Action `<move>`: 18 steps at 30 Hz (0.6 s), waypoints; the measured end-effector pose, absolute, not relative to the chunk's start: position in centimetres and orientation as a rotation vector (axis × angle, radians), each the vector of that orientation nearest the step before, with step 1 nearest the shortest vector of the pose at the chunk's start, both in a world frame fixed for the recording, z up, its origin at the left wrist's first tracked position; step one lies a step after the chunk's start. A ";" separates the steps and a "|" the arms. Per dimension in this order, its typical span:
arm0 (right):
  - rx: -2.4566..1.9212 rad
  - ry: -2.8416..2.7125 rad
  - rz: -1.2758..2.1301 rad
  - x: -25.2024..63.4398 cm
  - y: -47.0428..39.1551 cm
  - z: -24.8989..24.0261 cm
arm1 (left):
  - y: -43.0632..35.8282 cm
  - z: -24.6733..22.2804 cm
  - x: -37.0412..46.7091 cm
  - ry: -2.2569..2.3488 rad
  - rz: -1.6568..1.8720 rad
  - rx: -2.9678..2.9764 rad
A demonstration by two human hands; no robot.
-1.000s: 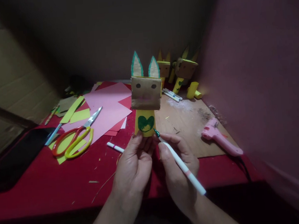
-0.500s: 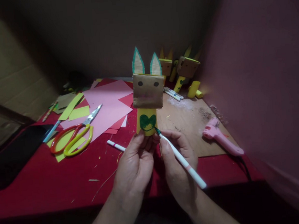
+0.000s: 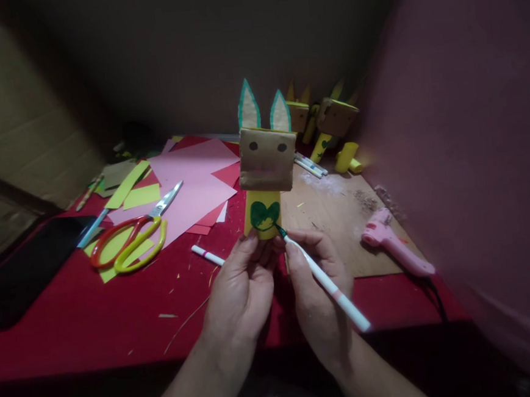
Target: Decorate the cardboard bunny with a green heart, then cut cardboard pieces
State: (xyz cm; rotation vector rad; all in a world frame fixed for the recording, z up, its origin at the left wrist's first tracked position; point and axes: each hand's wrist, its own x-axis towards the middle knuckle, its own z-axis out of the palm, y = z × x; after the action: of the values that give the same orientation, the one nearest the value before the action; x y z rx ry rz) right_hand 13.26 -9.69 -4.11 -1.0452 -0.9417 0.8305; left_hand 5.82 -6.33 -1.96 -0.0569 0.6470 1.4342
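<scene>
My left hand [image 3: 240, 280] grips the lower end of a cardboard bunny figure [image 3: 267, 160] and holds it upright. The figure has a brown box head with two dark dot eyes, pointed pale ears edged in teal, and a yellow tube body. A dark green heart [image 3: 265, 215] is drawn on the body, with some yellow showing in its lower part. In my right hand [image 3: 320, 280] is a white marker pen [image 3: 329, 288], its green tip at the heart's lower right edge. The right fingertips also lie close to the tube's base.
Scissors [image 3: 142, 235] with red and yellow handles lie left on coloured paper [image 3: 190, 180]. A capped marker [image 3: 206, 254] rests by my left hand. Right are a wooden board [image 3: 337, 242] and a pink glue gun [image 3: 394, 243]. Behind stand similar figures [image 3: 335, 116], several markers [image 3: 309, 165] and yellow tubes [image 3: 347, 157].
The view has shifted slightly, so nearly everything appears a little further right. Both hands keep the same hold, and the marker tip stays at the heart's lower right.
</scene>
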 end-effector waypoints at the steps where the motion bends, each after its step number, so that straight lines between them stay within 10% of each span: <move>1: -1.045 -0.944 0.833 13.3 -9.7 -4.1 | -6.3 -2.0 5.8 0.643 1.436 -0.057; 18: -1.053 -0.924 0.804 12.9 -9.5 -4.0 | -6.3 -2.1 5.7 0.641 1.424 -0.085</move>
State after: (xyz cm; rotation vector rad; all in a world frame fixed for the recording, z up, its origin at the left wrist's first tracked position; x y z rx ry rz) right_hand 12.91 -9.50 -4.01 -1.0527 -0.9244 0.8041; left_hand 5.70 -6.27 -2.13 -0.0849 0.6411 1.4239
